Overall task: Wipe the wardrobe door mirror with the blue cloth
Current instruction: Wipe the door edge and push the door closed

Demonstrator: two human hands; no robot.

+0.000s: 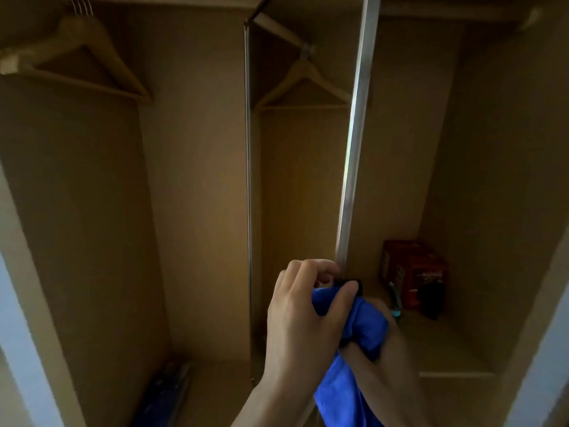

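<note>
Blue cloth: bunched, held below the wardrobe door edge, its tail hanging between the wrists.
Right hand: fingers are curled round the cloth from beneath.
Left hand: fingers are curled at the door edge; the thumb is pressed on a small black part, touching the cloth's top.
Door: seen edge-on.
Red box: on the shelf behind.
</note>
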